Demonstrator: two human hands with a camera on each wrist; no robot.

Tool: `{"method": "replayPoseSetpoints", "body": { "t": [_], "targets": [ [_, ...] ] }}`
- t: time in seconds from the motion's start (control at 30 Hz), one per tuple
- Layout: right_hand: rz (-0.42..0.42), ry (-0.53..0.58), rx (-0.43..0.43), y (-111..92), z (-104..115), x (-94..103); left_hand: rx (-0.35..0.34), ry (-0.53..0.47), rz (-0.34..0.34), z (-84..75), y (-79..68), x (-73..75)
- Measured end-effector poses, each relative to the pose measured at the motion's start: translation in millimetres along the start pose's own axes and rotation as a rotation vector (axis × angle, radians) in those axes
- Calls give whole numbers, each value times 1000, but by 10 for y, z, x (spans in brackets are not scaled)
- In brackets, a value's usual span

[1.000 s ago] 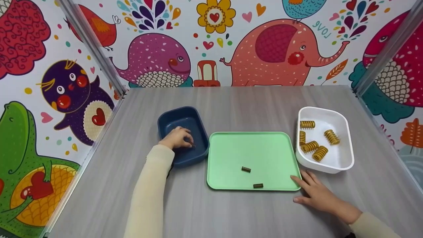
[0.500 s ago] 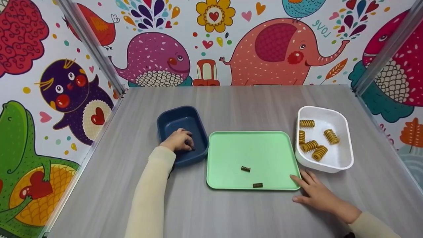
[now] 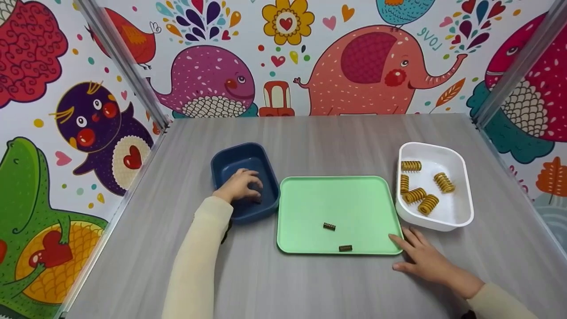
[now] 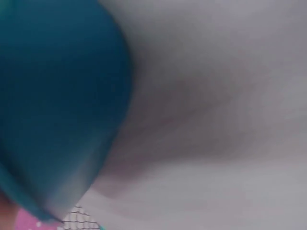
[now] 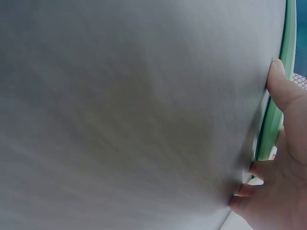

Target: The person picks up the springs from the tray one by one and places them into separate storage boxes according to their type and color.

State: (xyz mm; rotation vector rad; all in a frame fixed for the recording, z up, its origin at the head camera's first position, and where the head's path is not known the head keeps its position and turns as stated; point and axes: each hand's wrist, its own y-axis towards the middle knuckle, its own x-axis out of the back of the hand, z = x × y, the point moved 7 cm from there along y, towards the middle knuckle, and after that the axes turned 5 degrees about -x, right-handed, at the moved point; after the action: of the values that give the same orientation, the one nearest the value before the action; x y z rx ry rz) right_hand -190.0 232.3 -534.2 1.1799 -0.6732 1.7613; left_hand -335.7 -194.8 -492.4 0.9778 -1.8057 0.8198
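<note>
My left hand (image 3: 239, 185) is inside the blue bin (image 3: 265, 165), low over its floor, with fingers loosely bent and thumb and forefinger apart. A small dark spot shows just under the fingertips, mostly hidden by the hand. The bin's outer wall (image 4: 67, 96) fills the left of the left wrist view. My right hand (image 3: 427, 261) rests with spread fingers at the near right corner of the green tray (image 3: 332, 195), the index finger on its rim. Two small dark coil springs, one spring (image 3: 329, 226) nearer the middle and another spring (image 3: 345, 248) by the near rim, lie on the tray.
At the right, a white bin (image 3: 460, 208) holds several larger yellow coil springs (image 3: 444, 182). The tray sits between both bins on the grey wood-grain table (image 3: 328, 141). Metal posts (image 3: 128, 66) and cartoon-printed panels stand behind and at the sides.
The left hand's fingers were drawn together at a small dark thing; now they have spread apart, a little lower in the bin. The right hand and the tray's springs have stayed put.
</note>
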Motion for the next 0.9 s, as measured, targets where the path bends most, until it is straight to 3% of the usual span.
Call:
{"method": "replayPoseSetpoints", "body": {
  "t": [0.23,0.37,0.73,0.9],
  "targets": [
    [-20,-6,10,-9,5,12,-145,-52,-85,-384,46,213],
    [-22,-5,11,-8,5,7,-199,-85,-104,-619,78,231],
    [24,19,-32,-11,-13,-16,-323,-190,-52,-1253,115,1],
    [35,27,-47,-7,-21,-20,-382,-130,-16,-1464,131,-217]
  ]
}}
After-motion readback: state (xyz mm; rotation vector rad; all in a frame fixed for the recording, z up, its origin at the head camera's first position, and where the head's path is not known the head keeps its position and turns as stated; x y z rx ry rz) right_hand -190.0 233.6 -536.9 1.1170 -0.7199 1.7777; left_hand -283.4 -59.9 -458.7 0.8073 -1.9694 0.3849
